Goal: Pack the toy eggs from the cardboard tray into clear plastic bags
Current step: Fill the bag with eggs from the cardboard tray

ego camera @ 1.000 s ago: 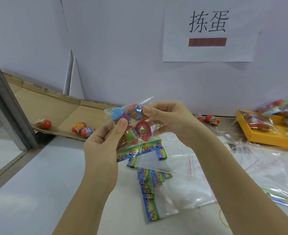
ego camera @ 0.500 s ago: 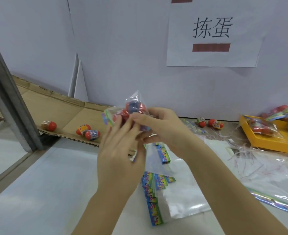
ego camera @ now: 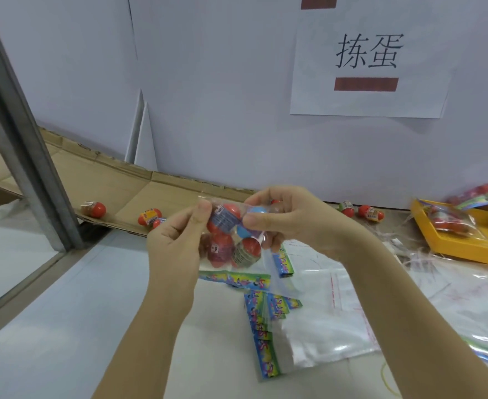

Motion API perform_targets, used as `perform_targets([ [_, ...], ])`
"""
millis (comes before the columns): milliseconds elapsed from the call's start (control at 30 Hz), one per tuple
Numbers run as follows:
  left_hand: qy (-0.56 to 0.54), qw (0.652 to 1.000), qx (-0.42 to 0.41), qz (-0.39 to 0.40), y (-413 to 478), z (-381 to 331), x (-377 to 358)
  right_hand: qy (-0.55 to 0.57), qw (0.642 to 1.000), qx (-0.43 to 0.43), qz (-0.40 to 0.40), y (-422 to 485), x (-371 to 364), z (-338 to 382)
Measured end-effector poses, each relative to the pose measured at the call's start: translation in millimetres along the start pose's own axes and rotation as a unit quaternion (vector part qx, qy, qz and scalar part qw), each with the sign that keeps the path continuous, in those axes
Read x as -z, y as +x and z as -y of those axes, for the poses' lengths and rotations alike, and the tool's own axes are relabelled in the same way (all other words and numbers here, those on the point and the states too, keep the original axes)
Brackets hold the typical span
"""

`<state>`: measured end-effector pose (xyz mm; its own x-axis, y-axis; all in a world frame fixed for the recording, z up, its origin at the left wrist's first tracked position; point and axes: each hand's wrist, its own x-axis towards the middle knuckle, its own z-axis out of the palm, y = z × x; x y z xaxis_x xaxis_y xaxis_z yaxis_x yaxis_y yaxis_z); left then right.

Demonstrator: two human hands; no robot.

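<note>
Two hands above the tabletop (ego camera: 64,312), left hand (ego camera: 173,243) and right hand (ego camera: 289,217) pinching the clear plastic bag (ego camera: 222,263) by its top, cardboard tray (ego camera: 139,197) with loose eggs (ego camera: 94,209) left of them, toy eggs (ego camera: 248,246) inside the bag, yellow tray (ego camera: 461,254) at right

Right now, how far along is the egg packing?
Done: filled bags lie in the yellow tray. In hand: the left hand and right hand pinch a clear bag holding several eggs. Remaining: loose eggs on the cardboard tray, two eggs by the wall, and empty bags.
</note>
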<state>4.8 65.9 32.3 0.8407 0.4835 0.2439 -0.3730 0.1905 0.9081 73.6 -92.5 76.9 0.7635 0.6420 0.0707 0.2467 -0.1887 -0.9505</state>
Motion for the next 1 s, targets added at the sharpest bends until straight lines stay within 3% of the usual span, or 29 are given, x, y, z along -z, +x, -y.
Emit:
perform_targets([
  [133,-0.021,0.998,0.007,-0.065,2,-1,1,0.071,0.995,0.012,-0.070,3,5,-4],
  [500,0.014,0.997,-0.014,-0.069,2,5,2,0.082,0.984,0.013,-0.155,6,3,-5],
  [633,-0.023,0.999,0.011,-0.034,2,4,2,0.121,0.981,0.003,-0.151,8,-4,-3],
  [833,-0.079,0.989,0.099,0.071,4,3,4,0.234,0.933,0.002,-0.272,11,-5,-5],
  [900,-0.072,0.992,0.089,0.051,3,7,2,0.265,0.926,-0.005,-0.268,11,-2,-6],
  [1000,-0.091,0.993,0.069,0.014,3,10,3,0.229,0.950,-0.036,-0.209,9,5,-7],
])
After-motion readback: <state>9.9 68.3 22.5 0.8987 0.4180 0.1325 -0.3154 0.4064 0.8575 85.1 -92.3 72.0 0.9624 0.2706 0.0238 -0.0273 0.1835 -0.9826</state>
